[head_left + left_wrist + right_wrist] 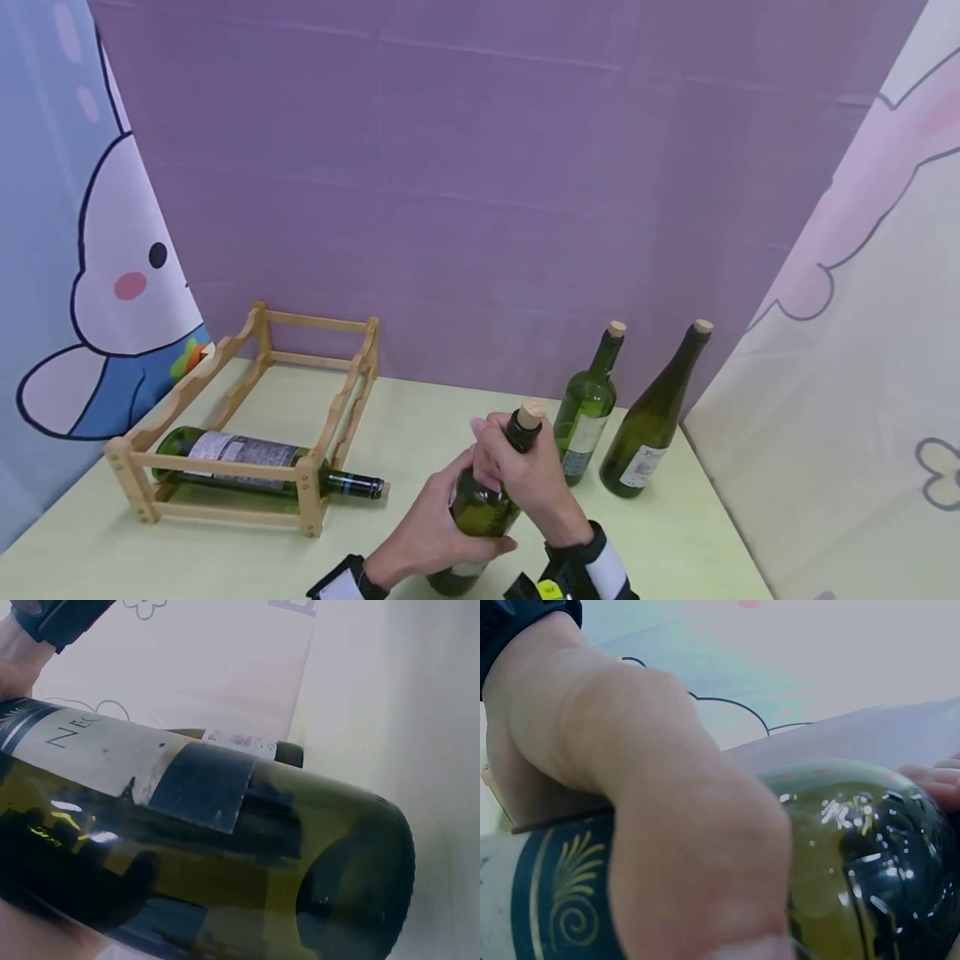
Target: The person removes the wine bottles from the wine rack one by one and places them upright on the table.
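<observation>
A corked green wine bottle (487, 510) leans slightly at the front of the table, cork (532, 412) up. My left hand (431, 521) grips its body, the thumb lying across the glass. The right hand (528, 479) is curled round the neck just below the cork. In the left wrist view, the bottle's pale and dark label (112, 754) and its rounded base show. The right wrist view has the left hand (682, 795) crossing the bottle beside a gold-patterned label band (577, 885). Whether the base touches the table cannot be told.
A wooden rack (307, 475) stands at the left with one corked bottle (247, 454) lying in its front, neck pointing right. Two more corked green bottles, one shorter (588, 408) and one taller (652, 425), stand upright behind my right hand. A purple backdrop (480, 208) closes off the back.
</observation>
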`<state>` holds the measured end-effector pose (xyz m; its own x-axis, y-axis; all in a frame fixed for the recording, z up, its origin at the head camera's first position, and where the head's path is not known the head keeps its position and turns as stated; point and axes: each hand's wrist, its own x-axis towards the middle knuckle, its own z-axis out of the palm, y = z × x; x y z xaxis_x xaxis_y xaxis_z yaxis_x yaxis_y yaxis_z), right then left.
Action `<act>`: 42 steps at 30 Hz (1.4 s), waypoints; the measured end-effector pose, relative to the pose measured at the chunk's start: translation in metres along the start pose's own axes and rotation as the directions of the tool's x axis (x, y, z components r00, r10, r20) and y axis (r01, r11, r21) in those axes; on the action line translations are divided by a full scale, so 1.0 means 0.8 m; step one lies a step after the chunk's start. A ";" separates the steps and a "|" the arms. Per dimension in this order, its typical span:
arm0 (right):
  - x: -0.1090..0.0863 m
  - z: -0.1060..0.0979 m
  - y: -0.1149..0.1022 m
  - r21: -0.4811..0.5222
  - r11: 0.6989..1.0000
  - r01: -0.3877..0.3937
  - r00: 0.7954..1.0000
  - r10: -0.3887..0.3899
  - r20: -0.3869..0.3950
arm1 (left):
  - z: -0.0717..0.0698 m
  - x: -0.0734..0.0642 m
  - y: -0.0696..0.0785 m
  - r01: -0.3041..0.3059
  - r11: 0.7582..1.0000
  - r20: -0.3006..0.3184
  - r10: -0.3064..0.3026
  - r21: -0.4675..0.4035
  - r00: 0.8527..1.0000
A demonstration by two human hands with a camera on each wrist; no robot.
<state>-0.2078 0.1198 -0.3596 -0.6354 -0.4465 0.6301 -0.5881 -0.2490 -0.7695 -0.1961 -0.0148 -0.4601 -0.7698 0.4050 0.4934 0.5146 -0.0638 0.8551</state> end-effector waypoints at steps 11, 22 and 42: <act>0.003 -0.005 -0.001 0.024 1.000 0.011 0.999 -0.011 0.033 | -0.003 0.000 -0.002 0.024 1.000 0.031 -0.024 0.020 0.999; 0.004 -0.013 -0.008 0.027 0.999 0.038 0.998 -0.039 0.052 | -0.019 -0.001 0.007 0.052 0.973 0.118 -0.080 0.225 0.990; -0.007 -0.041 -0.014 -0.090 0.996 -0.018 1.000 0.016 -0.018 | -0.052 -0.010 0.030 -0.008 0.708 0.046 -0.035 0.706 0.998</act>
<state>-0.2145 0.1531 -0.3512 -0.6539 -0.4347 0.6192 -0.6194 -0.1622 -0.7681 -0.1931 -0.0577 -0.4367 -0.7689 0.4487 0.4555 0.6373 0.5954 0.4893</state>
